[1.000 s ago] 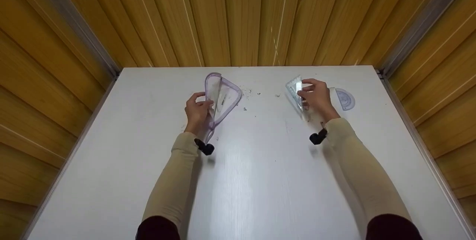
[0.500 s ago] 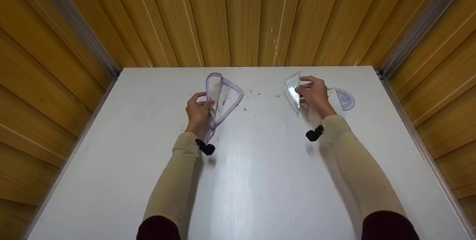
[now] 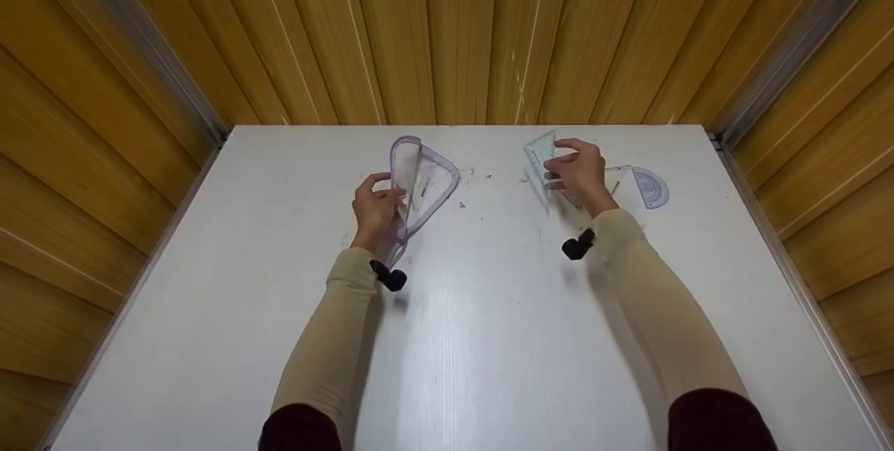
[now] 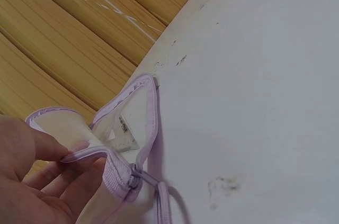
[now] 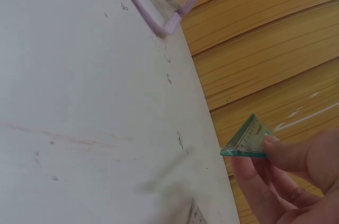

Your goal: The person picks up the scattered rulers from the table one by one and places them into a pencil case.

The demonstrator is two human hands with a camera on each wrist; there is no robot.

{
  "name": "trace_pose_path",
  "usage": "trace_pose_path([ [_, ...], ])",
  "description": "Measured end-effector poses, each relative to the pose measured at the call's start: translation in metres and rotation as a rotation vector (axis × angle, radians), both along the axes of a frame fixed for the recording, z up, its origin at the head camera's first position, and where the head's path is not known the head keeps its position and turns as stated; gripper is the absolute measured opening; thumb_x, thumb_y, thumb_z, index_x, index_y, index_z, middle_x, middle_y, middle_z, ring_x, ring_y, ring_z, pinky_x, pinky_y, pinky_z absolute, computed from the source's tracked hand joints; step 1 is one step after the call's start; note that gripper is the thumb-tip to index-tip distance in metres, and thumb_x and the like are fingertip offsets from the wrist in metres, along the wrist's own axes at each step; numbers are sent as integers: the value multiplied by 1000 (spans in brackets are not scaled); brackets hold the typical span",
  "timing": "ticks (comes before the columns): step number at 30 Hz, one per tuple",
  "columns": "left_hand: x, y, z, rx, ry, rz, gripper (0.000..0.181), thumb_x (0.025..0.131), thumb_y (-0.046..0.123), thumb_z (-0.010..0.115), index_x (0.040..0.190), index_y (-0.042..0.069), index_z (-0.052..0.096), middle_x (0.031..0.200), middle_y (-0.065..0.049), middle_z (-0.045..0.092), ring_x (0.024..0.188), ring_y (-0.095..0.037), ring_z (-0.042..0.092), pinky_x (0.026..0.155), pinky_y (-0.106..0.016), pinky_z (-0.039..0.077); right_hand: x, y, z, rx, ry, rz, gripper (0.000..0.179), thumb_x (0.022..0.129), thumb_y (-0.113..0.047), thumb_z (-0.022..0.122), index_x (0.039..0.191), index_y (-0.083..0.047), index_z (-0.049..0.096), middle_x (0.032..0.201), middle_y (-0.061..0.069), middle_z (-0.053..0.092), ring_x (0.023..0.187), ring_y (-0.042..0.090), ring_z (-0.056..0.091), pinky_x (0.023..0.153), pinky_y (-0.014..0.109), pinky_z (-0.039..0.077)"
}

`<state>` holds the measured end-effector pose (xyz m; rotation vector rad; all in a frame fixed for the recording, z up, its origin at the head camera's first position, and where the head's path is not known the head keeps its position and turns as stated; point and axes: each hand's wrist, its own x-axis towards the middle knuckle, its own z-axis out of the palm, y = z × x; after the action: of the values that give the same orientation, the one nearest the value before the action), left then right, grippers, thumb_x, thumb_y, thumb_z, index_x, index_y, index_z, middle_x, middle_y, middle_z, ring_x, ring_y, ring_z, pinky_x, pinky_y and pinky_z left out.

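Observation:
My left hand (image 3: pixel 375 206) pinches one edge of a see-through zip pouch (image 4: pixel 152 123) with lilac trim, holding its mouth apart. A clear triangular piece with dark print (image 4: pixel 124 138) shows inside the pouch in the left wrist view. To the right, my right hand (image 3: pixel 583 170) holds a clear, green-tinted set square (image 5: pixel 253 138) between thumb and fingers, raised over the far part of the table. The set square (image 3: pixel 539 154) points up and left, apart from the pouch.
A pale blue protractor (image 3: pixel 651 188) lies on the white table (image 3: pixel 461 339) right of my right hand. Another clear measuring piece (image 3: pixel 617 173) lies beside it, partly hidden by the hand. Dark marks spot the tabletop. Wood-look panels (image 3: pixel 461 32) rise behind the far edge.
My right hand has moved left with the set square, toward the pouch, uncovering more of the clear piece by the protractor. The left hand and pouch have barely shifted.

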<state>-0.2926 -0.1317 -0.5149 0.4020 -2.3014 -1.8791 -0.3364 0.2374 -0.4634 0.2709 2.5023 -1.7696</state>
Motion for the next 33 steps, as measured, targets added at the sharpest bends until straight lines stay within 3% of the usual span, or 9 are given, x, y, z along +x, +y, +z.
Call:
trace_pose_path([
  [10,0,2,-1,-1,-8,1,40,95,8,71,134,7,63,102,-15,76,80,-22,68,63,-28,50,-5,-14,-1,-70,10,4,55,94,0,71,146,-7,54,116,20,70,108,40,70,74,37,60],
  [14,-1,3,-1,9,-13,-4,39,96,7,70,134,7,63,103,-15,76,80,-21,67,64,-28,50,-8,-18,0,-55,12,11,55,94,1,70,147,-7,54,115,20,70,105,38,71,72,35,60],
  [21,-1,3,-1,8,-15,6,39,95,8,70,134,8,63,103,-14,76,81,-21,68,66,-30,50,-14,-27,1,-42,20,26,53,94,3,71,144,-7,56,112,20,71,86,22,75,66,32,60],
  [28,-2,3,-1,-23,4,10,38,94,8,71,132,6,64,103,-15,76,81,-22,70,62,-27,49,-19,-39,-1,-58,41,28,53,92,2,72,142,-6,57,110,19,71,92,29,75,64,32,59],
  [33,-1,3,-1,-1,-6,-3,40,95,7,70,134,6,63,105,-16,76,82,-23,70,63,-27,50,-22,-46,-2,-72,38,30,53,92,1,73,142,-5,57,109,18,71,86,22,74,65,31,60],
])
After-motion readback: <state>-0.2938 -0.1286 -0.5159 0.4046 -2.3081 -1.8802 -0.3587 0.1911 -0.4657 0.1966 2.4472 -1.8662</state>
